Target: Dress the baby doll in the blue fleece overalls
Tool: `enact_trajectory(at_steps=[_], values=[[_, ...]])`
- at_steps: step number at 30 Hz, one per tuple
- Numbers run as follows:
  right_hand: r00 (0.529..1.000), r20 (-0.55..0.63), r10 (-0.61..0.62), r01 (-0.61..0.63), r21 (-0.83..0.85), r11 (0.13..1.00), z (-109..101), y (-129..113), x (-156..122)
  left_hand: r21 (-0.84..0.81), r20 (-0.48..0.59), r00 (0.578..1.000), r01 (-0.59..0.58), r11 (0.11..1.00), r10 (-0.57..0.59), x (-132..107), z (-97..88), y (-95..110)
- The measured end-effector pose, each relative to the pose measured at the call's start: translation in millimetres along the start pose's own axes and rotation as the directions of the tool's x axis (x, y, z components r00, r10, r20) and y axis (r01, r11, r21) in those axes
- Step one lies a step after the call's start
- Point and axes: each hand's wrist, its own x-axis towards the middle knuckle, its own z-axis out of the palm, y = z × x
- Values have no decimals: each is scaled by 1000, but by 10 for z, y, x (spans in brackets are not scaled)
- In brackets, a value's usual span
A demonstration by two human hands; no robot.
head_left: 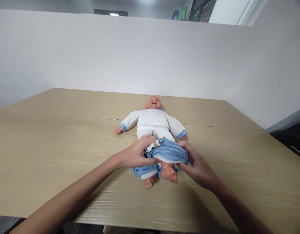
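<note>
A baby doll (pixel 153 117) lies on its back on the table, head away from me, in a white top with blue cuffs. Blue trousers (pixel 169 150) with white hems are bunched around its lower legs, and both bare feet stick out toward me. My left hand (pixel 140 152) is closed on the bunched cloth at its left side, thumb near the white hem. On the other side, my right hand (pixel 195 164) pinches the edge of the same cloth. A patterned white patch shows by my left fingers. Some fingertips are hidden by the fabric.
The light wooden table (pixel 67 136) extends to both sides, with a seam across it. A white partition (pixel 140 58) rises behind. At the far right is a dark object (pixel 291 136) beside the table edge. The table's front edge runs below my forearms.
</note>
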Motion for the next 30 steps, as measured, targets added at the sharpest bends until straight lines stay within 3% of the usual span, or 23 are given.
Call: enact_trajectory(at_steps=[4, 8, 14, 17, 20, 23, 30], values=[[991, 122, 59, -48, -91, 995, -157, 34, 71, 101, 4, 1000, -16, 995, 15, -74, -105, -32], [983, 175, 62, -68, 33, 997, -185, 59, 232, 128, 22, 1000, 14, 992, -17, -118, -211, -80], [998, 35, 52, -60, 290, 955, -77, 240, 579, 43, -174, 978, 123, 992, -114, -175, -288, -272], [984, -22, 176, -158, 346, 925, 35, 452, 584, 17, -139, 965, 228, 973, -224, -303, -315, -401], [942, 27, 333, -309, 453, 836, 166, 650, 504, -144, 19, 949, 313, 939, -314, -418, -326, -510], [913, 53, 405, -359, 577, 733, 263, 749, 442, -378, 122, 956, 293, 878, -266, -445, -284, -618], [913, 90, 398, -352, 665, 658, 288, 713, 451, -678, 25, 923, 298, 672, -384, -429, -79, -865]])
